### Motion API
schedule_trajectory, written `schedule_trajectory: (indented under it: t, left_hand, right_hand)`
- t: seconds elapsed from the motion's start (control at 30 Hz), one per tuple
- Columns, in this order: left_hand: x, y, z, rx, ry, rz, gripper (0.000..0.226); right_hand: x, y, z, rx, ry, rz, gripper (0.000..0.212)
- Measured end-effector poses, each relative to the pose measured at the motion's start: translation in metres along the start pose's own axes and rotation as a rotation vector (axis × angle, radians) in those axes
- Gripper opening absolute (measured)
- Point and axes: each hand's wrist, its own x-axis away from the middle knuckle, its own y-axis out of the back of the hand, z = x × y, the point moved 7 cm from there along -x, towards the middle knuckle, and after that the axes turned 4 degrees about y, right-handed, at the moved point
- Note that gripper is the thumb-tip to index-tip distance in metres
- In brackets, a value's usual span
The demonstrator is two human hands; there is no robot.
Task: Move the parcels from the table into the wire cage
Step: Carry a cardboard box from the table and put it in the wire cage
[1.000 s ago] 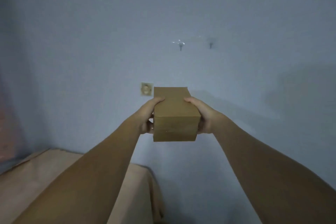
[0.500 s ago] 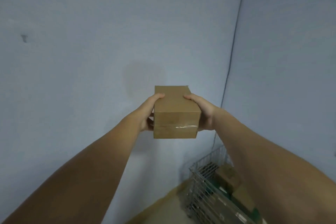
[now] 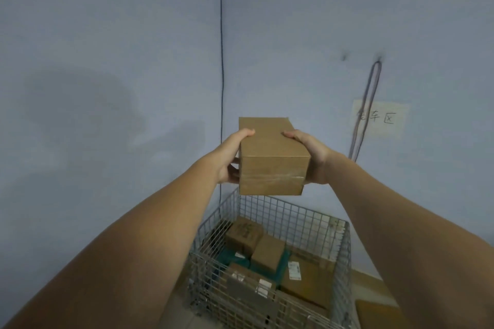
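I hold a plain brown cardboard parcel (image 3: pixel 271 157) out in front of me at chest height. My left hand (image 3: pixel 232 159) grips its left side and my right hand (image 3: pixel 310 156) grips its right side, thumbs on top. The parcel hangs above the far left corner of the wire cage (image 3: pixel 294 212), which stands on the floor in the room's corner. Inside the cage lie several brown parcels (image 3: pixel 267 252), some with white labels.
Blue-grey walls meet in a corner behind the cage, with a thin black cable (image 3: pixel 221 61) running down it. A paper sign (image 3: pixel 379 119) and a hanging cord loop (image 3: pixel 366 109) are on the right wall. Another brown box (image 3: pixel 374 314) lies on the floor right of the cage.
My view has swung right, from the cloth-covered table past the bare wall to the corner. The wire cage has come fully into view below the parcel. My grip has not changed.
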Motion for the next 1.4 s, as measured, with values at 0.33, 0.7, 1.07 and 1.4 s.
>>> schedule_trajectory:
  t: [0.33, 0.7, 1.07, 1.4]
  left_hand:
    - [-0.167, -0.056, -0.026, -0.083, 0.044, 0.225, 0.064]
    - [-0.339, -0.142, -0.010, -0.131, 0.115, 0.359, 0.062]
    - [-0.552, -0.203, 0.072, -0.149, 0.223, 0.247, 0.043]
    - [-0.725, -0.205, 0.299, -0.317, 0.359, 0.239, 0.055]
  right_hand:
    - [-0.098, 0.095, -0.010, -0.021, 0.021, -0.229, 0.082]
    - [-0.215, 0.215, -0.060, -0.086, -0.044, -0.376, 0.095]
    - [-0.393, 0.315, -0.177, -0.234, -0.105, -0.484, 0.067]
    - [-0.497, 0.322, -0.426, -0.322, -0.378, -0.601, 0.063]
